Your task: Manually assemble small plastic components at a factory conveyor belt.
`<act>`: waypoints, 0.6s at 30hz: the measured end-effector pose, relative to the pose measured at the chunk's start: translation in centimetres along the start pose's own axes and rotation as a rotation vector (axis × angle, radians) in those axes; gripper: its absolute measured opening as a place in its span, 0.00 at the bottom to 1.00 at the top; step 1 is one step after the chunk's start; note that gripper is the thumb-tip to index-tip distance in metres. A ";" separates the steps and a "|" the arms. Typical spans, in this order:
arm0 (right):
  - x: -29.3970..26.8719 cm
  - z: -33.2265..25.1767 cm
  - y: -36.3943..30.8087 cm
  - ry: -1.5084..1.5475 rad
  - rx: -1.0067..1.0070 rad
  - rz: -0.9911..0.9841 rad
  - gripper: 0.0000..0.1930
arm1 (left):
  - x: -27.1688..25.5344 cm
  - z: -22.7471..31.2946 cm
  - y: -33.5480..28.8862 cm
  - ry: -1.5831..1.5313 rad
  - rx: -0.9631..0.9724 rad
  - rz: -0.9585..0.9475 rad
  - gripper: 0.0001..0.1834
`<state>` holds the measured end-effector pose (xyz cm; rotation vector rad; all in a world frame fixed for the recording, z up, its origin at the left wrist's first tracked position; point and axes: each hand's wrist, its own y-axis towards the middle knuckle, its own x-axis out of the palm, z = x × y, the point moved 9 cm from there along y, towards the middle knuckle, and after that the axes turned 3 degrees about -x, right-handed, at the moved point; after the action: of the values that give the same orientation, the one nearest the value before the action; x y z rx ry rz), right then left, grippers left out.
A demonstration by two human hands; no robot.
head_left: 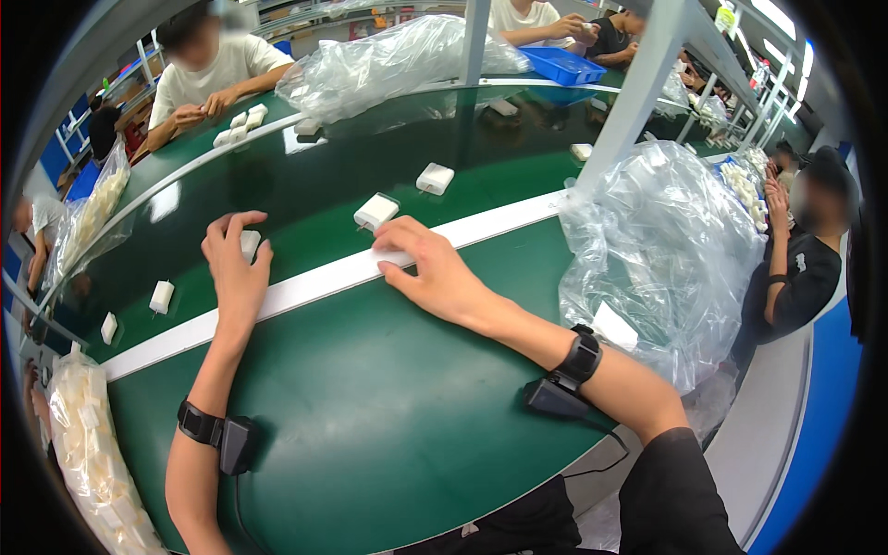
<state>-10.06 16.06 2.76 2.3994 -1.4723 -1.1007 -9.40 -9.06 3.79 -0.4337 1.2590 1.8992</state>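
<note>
My left hand (235,263) reaches over the dark green belt, its fingers curved and spread. Between its thumb and fingers shows a white plug adapter (250,243); I cannot tell whether they touch. My right hand (435,270) is above the white rail (319,284), with thumb and forefinger apart and no clearly held thing. Just beyond its fingertips, a white adapter in clear film (376,212) lies on the belt. Another wrapped adapter (435,178) sits farther back. Two more adapters, one upright (162,297) and one tilted (109,328), are left of my left hand.
A large clear plastic bag (661,250) bulges at right. At the near left stands a bag packed with white pieces (92,444). A grey post (638,88) rises beyond the right bag. Co-workers sit across the belt and at right; a blue tray (562,67) is at the back.
</note>
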 end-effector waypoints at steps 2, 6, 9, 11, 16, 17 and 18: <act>0.4 -0.4 0.0 -0.284 -0.067 -0.049 0.17 | 1.0 -3.2 0.0 0.159 -0.150 -0.080 0.25; 0.1 0.7 -0.7 -0.594 -0.187 0.139 0.25 | 2.5 -2.1 0.4 0.093 -0.013 -0.122 0.27; 0.9 0.0 -1.0 -0.536 0.004 -0.109 0.30 | 2.6 -4.1 0.7 -0.304 -0.051 -0.118 0.27; 1.2 -0.9 -3.6 -0.606 -0.103 -0.056 0.27 | 3.1 -2.1 0.9 -0.491 -0.118 -0.191 0.28; -8.5 -7.5 -9.1 -0.378 0.081 0.028 0.15 | 4.4 0.8 -0.2 -0.794 -0.117 -0.287 0.20; -12.4 -7.2 -10.7 -0.435 0.107 0.157 0.12 | 4.9 1.9 -0.7 -0.812 -0.117 -0.335 0.18; -16.8 -6.1 -12.4 -0.510 0.139 0.249 0.10 | 4.7 3.9 -1.3 -0.733 -0.076 -0.370 0.14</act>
<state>-1.53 34.58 10.35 2.0194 -1.9897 -1.6721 -10.80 -3.38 1.61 0.0136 0.5750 1.5658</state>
